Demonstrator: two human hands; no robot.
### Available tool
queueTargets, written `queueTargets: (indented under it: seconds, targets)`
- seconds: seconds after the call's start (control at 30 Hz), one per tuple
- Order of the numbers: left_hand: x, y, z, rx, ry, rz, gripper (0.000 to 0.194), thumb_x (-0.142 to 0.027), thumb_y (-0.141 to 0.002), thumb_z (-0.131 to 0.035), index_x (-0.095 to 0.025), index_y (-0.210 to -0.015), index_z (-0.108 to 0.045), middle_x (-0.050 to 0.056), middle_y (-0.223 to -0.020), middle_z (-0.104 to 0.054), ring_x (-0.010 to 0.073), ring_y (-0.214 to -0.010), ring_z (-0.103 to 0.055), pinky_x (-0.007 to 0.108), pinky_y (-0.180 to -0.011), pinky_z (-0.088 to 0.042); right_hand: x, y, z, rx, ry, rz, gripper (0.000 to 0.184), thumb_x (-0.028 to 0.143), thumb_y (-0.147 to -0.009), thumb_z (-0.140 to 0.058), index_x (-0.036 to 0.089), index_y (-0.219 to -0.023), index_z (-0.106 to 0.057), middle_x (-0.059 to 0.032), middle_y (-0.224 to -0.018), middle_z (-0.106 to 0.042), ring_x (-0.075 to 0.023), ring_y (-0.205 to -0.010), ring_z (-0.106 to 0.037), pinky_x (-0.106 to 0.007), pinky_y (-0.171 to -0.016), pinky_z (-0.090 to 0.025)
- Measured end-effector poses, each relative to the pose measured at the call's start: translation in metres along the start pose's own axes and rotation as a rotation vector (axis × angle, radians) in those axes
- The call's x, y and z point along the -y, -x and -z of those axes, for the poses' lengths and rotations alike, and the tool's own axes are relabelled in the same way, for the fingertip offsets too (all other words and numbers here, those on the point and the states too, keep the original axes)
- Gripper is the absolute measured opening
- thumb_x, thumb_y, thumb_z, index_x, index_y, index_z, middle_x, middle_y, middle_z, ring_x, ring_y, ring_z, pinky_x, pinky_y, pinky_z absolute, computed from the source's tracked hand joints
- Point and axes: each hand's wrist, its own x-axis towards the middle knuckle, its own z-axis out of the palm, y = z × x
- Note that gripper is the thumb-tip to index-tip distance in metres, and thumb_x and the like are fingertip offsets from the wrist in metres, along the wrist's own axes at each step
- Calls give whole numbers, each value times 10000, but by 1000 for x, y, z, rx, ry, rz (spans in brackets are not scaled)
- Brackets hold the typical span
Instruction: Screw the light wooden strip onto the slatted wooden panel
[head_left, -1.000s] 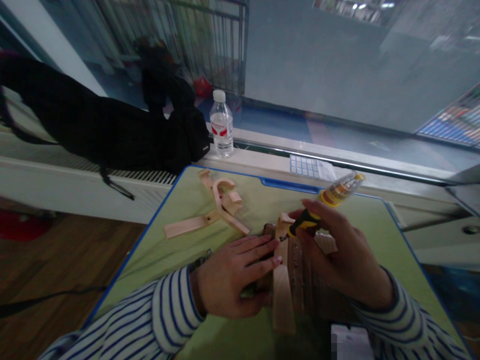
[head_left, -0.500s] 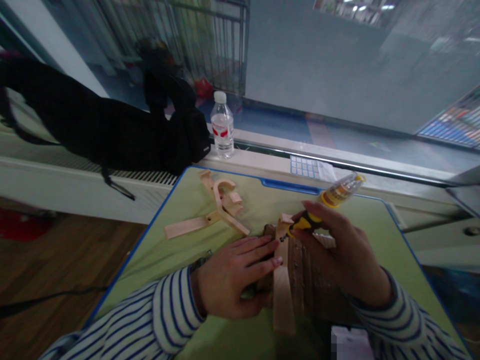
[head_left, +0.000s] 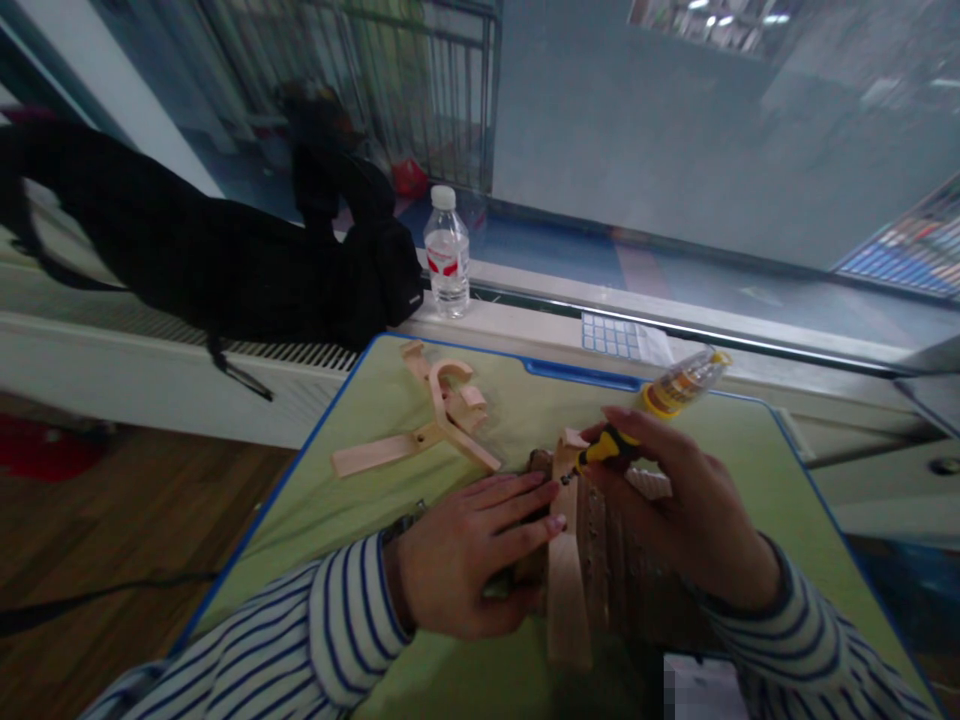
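In my right hand is a screwdriver with a yellow and black grip and a clear handle end. Its tip meets a small dark screw on a pale wooden strip with a curled far end. My left hand presses its fingertips on the strip's left edge, its thumb low beside it. Under the strip lies a brown block with rows of small holes or studs, partly hidden by both hands. Several other pale wooden pieces, one hook-shaped, lie beyond my left hand.
The table has a green top and blue rim. A water bottle stands on the sill behind it, beside a black bag. A gridded sheet lies on the sill. A pale, partly blurred object is at the near edge.
The screwdriver's grip has turned slightly between my right fingers, while its tip stays at the screw. My left hand holds its place; the view has shifted a little.
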Motion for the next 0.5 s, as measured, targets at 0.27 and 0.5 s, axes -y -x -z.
queueTargets:
  seconds: [0.27, 0.5]
  targets:
    - [0, 0, -1, 9, 8, 10, 604, -337, -740, -597, -148, -1301, -478, 171, -1375, -505, 301, -1315, -430, 461, -1045, -420, 1, -1, 1, 15, 28, 10, 580, 96, -855, -557, 251, -1382, -371, -58, -1042, -685, -169, -885, -683, -288, -744, -586]
    - [0, 0, -1, 11, 25, 11, 603, -337, -742, -596, -146, -1301, -472, 176, -1383, -494, 297, -1323, -420, 461, -1056, -406, 0, -3, -1, -4, 49, 43, 553, 123, -860, -584, 273, -1360, -402, -44, -1064, -678, -159, -900, -677, -271, -747, -588]
